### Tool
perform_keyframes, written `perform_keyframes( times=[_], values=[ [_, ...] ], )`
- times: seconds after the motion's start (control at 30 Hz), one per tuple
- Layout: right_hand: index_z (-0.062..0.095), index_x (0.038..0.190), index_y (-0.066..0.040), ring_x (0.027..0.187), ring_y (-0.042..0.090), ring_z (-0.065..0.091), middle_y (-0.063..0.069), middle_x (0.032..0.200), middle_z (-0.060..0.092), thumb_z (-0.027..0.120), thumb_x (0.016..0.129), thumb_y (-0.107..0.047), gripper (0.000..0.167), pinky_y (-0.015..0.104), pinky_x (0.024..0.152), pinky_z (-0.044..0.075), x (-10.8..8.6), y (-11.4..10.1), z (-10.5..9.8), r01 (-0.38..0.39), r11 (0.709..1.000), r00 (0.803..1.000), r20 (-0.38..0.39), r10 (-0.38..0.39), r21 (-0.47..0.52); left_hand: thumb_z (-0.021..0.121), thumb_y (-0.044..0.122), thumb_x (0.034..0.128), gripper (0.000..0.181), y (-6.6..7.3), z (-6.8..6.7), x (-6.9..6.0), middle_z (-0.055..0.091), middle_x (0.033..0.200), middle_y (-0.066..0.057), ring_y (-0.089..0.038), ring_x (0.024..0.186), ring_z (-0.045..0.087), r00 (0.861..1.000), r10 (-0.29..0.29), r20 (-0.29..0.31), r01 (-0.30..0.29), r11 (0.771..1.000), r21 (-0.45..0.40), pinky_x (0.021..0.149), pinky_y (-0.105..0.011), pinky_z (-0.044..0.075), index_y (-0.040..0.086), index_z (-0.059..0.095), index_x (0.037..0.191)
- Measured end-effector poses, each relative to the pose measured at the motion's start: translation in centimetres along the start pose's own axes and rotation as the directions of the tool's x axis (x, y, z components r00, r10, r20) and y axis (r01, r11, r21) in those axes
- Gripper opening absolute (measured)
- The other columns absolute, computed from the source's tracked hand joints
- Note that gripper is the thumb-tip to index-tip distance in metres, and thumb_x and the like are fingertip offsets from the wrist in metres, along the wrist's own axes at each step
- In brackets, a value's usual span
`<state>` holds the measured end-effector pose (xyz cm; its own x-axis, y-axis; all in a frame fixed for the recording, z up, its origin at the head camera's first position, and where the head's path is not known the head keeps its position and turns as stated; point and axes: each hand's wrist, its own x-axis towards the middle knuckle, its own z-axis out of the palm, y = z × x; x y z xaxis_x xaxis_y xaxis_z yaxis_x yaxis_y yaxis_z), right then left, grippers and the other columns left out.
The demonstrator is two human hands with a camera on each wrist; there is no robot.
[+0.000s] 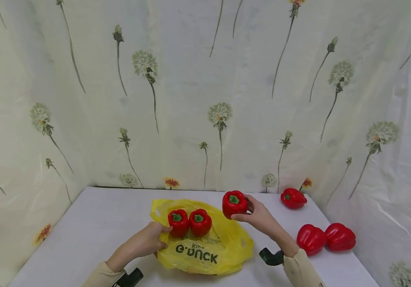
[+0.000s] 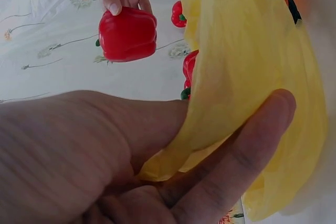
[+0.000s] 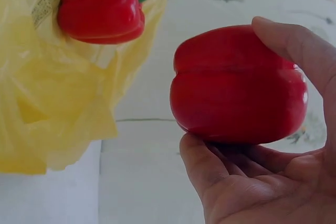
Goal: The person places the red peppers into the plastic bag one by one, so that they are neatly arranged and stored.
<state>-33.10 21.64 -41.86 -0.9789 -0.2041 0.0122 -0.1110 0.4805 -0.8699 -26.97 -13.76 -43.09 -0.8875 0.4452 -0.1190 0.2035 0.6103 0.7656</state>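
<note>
My left hand [image 1: 150,240] pinches the left edge of a yellow plastic bag [image 1: 232,243] with dark lettering; the left wrist view shows the bag's film [image 2: 247,61] between thumb and fingers. Two red bell peppers with green stems, a left one [image 1: 178,228] and a right one [image 1: 200,227], sit side by side on or in the bag; which cannot be told from the head view. Above the bag's upper right side, my right hand [image 1: 259,217] grips another red bell pepper [image 1: 233,205] between thumb and fingers. In the right wrist view this pepper [image 3: 236,87] is held apart from the bag.
On the right of the white table [image 1: 108,223] lie a far red pepper [image 1: 293,198] near the back corner and two nearer ones, a left [image 1: 311,240] and a right [image 1: 339,237], close together. A dandelion-print curtain [image 1: 183,99] hangs behind and around the table.
</note>
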Motion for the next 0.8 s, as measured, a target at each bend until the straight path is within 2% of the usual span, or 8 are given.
perform_keyframes(
  times=[0.3,0.6,0.8],
  values=[
    [0.034,0.146,-0.012,0.131,0.035,0.046,0.012,0.143,0.05,0.082,0.073,-0.039,0.092,0.046,0.095,0.051,-0.7,0.67,-0.8,-0.02,1.0,1.0,0.014,0.021,-0.022,0.066,-0.007,0.082,0.051,-0.22,-0.18,0.02,0.053,0.132,-0.031,-0.014,0.061,0.063,1.0,0.02,0.005,-0.02,1.0,-0.001,0.05,-0.032,0.055,-0.013,0.051,0.131],
    [0.034,0.145,-0.011,0.132,0.036,0.046,0.014,0.143,0.049,0.082,0.074,-0.037,0.09,0.045,0.094,0.051,-0.93,1.01,-0.94,-0.014,1.0,0.999,0.03,0.014,-0.016,0.066,-0.008,0.0818,0.051,-0.27,-0.21,-0.1,0.052,0.131,-0.034,-0.015,0.059,0.062,0.999,0.05,-0.006,-0.049,0.999,0.007,0.051,-0.038,0.055,-0.014,0.051,0.13],
    [0.035,0.145,-0.01,0.131,0.036,0.047,0.015,0.142,0.049,0.081,0.075,-0.037,0.088,0.045,0.095,0.051,-0.96,0.77,-0.72,-0.012,1.0,0.999,0.031,0.012,-0.013,0.066,-0.007,0.0821,0.051,-0.28,-0.12,-0.1,0.052,0.13,-0.034,-0.014,0.061,0.062,0.999,0.05,-0.005,-0.05,0.999,0.018,0.05,-0.035,0.055,-0.015,0.051,0.13]
  ],
)
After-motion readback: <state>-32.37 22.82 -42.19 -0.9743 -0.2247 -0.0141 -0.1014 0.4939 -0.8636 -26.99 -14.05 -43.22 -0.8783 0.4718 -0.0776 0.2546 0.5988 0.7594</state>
